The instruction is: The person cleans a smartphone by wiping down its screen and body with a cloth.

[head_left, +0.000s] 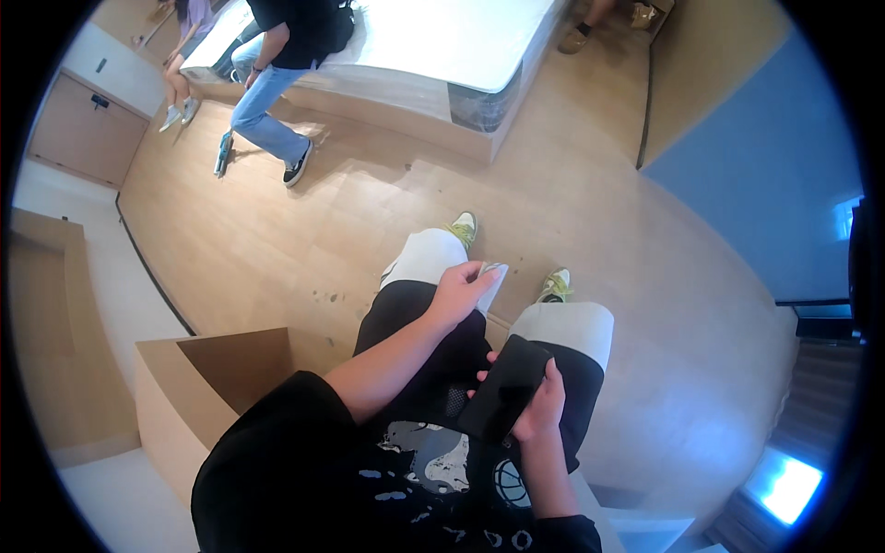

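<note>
My right hand (545,405) holds a black smartphone (509,382), its fingers wrapped round the edges. The phone's dark face is turned up, tilted over my lap, with its screen unlit. Above my left thigh, my left hand (461,293) has its fingers bent together at a small whitish flat thing (494,289), whose kind I cannot make out. Under both hands are my black shorts (396,318) with broad white hems, and my knees are bent as I sit.
An open box-like wooden unit (180,387) stands beside my left arm. Ahead, a mattress (406,46) in clear plastic lies on a wooden bed base, where a person in jeans (263,106) sits. A blue-and-grey tool-like object (223,154) is on the floor. A blue panel (765,175) rises at the right.
</note>
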Motion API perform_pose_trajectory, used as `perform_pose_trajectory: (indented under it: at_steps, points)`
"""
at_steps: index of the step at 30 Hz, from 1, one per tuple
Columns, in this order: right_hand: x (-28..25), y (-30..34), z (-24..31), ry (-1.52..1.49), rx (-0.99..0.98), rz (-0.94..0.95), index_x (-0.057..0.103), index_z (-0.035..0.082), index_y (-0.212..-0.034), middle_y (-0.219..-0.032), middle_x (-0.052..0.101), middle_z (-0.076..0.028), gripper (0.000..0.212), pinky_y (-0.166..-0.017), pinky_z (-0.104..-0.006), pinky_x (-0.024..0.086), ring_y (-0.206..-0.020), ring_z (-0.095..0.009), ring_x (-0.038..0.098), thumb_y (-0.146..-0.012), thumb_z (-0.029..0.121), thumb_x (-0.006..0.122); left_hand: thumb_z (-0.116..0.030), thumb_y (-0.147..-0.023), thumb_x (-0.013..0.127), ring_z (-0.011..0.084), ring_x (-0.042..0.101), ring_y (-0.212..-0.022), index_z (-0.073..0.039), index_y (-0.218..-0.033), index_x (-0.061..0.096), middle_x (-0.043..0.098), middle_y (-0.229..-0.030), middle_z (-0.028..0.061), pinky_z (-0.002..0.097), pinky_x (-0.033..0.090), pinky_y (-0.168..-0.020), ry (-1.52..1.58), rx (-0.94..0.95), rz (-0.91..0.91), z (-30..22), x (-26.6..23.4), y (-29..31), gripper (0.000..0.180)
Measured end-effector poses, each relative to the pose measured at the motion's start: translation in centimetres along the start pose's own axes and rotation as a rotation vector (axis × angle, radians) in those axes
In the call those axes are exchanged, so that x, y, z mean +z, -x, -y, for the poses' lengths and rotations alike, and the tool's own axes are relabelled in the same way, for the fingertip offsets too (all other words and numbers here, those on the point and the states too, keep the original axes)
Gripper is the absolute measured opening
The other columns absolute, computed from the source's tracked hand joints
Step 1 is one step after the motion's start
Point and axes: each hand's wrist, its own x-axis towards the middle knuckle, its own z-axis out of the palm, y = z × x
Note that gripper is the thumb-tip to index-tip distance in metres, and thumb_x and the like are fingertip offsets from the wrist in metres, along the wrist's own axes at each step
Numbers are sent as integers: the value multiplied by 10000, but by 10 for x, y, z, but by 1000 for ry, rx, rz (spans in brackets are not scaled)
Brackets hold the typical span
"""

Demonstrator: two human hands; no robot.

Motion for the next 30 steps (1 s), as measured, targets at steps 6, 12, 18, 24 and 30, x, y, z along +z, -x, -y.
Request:
perform_pose_trajectory:
  at_steps: [6,12,18,24,30]
  points:
    - [0,-21,8,-32,71,-59,414,8,-1437,-1346,540,-254,722,-973,-686,442,-1124,-437,595,-1016,582,290,-228,-984,669,49,593,-798,-9,-1128,711,689,-908,-17,236,469,-710,42,-164,62,11,-4,-20,266]
    - [-10,-38,18,-90,138,-38,408,-9,-1452,-1405,511,-235,744,-1016,-667,424,-1177,-423,575,-998,578,362,-285,-993,666,45,585,-779,-31,-1130,719,674,-876,-29,235,468,-686,29,-305,113,13,4,-40,294]
    - [-6,-59,28,-188,179,-102,406,-6,-1447,-1349,537,-243,723,-1008,-698,411,-1155,-441,578,-1002,561,352,-334,-997,651,54,585,-742,-34,-1104,728,674,-845,-17,250,466,-650,68,-414,97,20,9,-65,328]
    - [-2,-71,36,-225,240,-149,427,-19,-1422,-1353,530,-231,732,-1011,-696,414,-1156,-431,578,-995,572,369,-344,-1004,634,63,603,-775,-31,-1133,708,689,-890,7,252,481,-667,84,-501,102,20,13,-74,346]
    - [-1,-75,38,-210,210,-150,431,-10,-1418,-1345,532,-232,711,-994,-691,431,-1131,-415,583,-1003,563,363,-317,-1003,637,67,596,-779,-17,-1099,703,678,-872,5,253,475,-678,0,-485,127,22,16,-77,321]
